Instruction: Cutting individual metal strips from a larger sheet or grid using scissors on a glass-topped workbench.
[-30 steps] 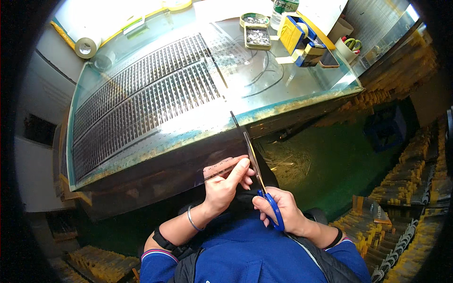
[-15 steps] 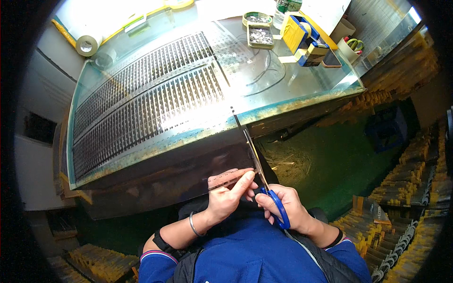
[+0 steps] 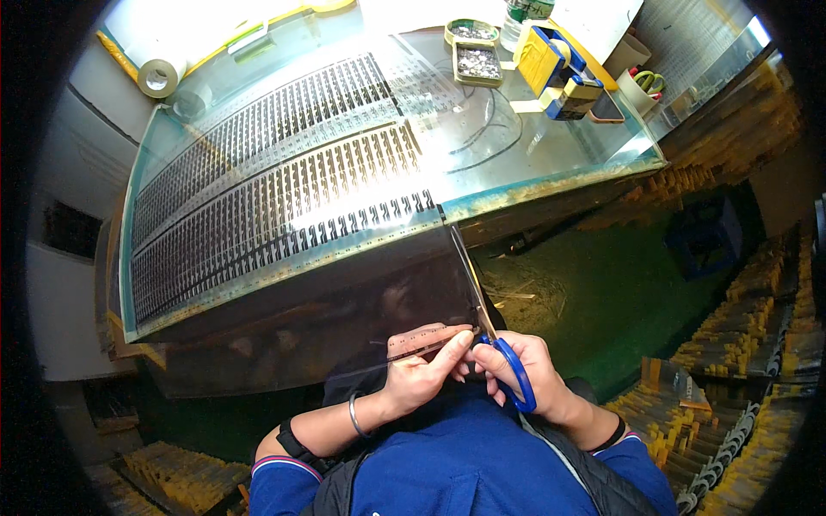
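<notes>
A large clear film sheet (image 3: 284, 172) printed with rows of black marks lies over the glass-topped table and hangs past its front edge towards me. My left hand (image 3: 422, 370) pinches the near edge of the film between thumb and fingers. Blue-handled scissors (image 3: 516, 374) are gripped in my right hand (image 3: 533, 370), close beside the left. Their long blades point away from me, along the film's right side and up to the table's front edge. Whether the blades are parted is hard to make out.
Farther back on the table stand a blue and yellow tape dispenser (image 3: 564, 73), a tin of small bits (image 3: 477, 63), a bottle (image 3: 525, 17), a phone (image 3: 607, 108) and a cup of tools (image 3: 638, 90). A tape roll (image 3: 159, 77) sits at far left. Yellow-edged stacks (image 3: 723, 327) line the right.
The film has slid towards me over the table, bringing more printed rows near the front edge. Both hands and the scissors have come slightly nearer my body.
</notes>
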A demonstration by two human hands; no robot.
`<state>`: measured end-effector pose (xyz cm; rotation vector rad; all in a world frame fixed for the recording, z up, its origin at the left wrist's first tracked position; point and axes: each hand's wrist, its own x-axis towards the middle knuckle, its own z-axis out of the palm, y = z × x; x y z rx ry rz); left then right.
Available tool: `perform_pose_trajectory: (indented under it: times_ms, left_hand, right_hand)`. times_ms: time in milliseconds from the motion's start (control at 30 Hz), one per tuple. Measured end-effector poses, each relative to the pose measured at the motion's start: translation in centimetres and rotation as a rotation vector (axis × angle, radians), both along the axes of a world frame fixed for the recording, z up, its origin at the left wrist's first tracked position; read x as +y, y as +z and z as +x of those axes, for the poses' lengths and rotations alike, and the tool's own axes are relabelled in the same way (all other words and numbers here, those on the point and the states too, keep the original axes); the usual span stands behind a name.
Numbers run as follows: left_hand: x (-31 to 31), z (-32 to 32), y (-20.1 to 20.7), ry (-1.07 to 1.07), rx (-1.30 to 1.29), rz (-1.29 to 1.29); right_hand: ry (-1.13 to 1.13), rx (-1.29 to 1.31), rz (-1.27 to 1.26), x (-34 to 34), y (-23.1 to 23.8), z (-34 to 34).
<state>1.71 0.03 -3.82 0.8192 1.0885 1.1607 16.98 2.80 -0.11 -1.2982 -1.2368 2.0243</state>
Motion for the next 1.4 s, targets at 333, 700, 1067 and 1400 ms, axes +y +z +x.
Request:
perform_pose_trajectory:
  times_ms: [333,700,1067,1400]
  left_hand:
    - [-0.1,-0.2,-0.3,-0.028,-0.013,0.035]
    - [1.9,-2.1,1.4,0.08,-0.092,-0.018]
    - [2.5,-3.1,2.3,0.267,-0.271,-0.173]
    - [2.6,-3.2,3.0,0.238,-0.316,-0.21]
  right_hand:
    - [-0.016,-0.042,-0.036,0.1,0.6,-0.1]
    - [0.054,-0.144,0.093,0.2,0.2,0.8]
    - [0.375,-0.083,0.019,1.6,-2.4,2.7]
    - [0.432,0.125,-0.132,2.6,-2.1,3.3]
